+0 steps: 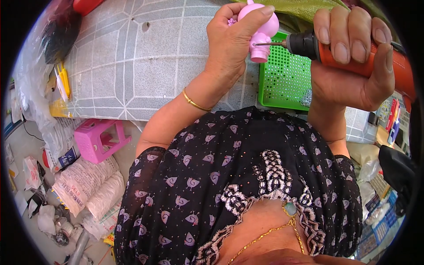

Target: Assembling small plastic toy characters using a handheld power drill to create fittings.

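My left hand is closed around a small pink plastic figure with a round head, above the far part of the table. In my right hand is an orange and black electric screwdriver, held level with my fingers wrapped round its body. Its thin metal bit points left, and the tip meets a hole in the side of the figure's body. Whether a screw sits in that hole is too small to tell. Below the tool a green perforated tray lies on the table, with a small heap of silvery bits in its near right corner.
The table has a grey tile-patterned cover. Yellow-handled tools and clear plastic wrap lie at its left end. A pink plastic stool, woven sacks and loose bags stand on the floor at left. Green cloth lies at the far edge.
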`<state>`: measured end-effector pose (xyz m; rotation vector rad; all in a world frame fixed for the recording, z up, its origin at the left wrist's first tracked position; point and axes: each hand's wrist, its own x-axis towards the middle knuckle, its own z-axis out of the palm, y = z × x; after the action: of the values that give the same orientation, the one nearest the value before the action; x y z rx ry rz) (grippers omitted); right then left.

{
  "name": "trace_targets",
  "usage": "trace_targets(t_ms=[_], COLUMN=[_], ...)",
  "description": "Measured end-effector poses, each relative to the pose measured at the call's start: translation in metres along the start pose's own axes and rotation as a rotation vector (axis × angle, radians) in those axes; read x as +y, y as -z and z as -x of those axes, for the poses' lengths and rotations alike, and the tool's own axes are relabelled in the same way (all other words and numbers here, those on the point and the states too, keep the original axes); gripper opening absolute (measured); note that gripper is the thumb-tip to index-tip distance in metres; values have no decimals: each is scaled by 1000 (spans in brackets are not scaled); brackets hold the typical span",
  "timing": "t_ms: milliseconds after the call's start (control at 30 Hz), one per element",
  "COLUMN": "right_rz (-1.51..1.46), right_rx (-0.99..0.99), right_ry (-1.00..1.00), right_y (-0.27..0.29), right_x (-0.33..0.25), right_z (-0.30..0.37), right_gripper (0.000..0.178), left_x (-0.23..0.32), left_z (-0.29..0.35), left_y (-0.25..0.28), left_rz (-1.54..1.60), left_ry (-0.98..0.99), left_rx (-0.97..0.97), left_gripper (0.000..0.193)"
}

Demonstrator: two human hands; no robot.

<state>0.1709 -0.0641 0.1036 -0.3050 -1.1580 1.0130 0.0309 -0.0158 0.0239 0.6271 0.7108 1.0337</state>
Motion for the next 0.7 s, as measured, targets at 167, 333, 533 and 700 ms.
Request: trace_targets(t_ms=[167,333,533,700], right_rz=[-6,11,23,34], right_rx=[1,-6,-14,-21], right_ry=[4,-2,-5,-6], right_y=[0,-1,-2,-3], right_x=[0,0,0,3], right_z=[0,1,2,0], right_gripper=[20,19,18,18], left_x=[1,2,5,4], left_z=[0,1,3,3], left_y=[0,-2,-4,-3], left_rz=[-2,-6,-31,-23], left_ry=[-5,-22,-36,-62], left_rx=[-1,25,16,5], left_gripper=[26,28,29,30])
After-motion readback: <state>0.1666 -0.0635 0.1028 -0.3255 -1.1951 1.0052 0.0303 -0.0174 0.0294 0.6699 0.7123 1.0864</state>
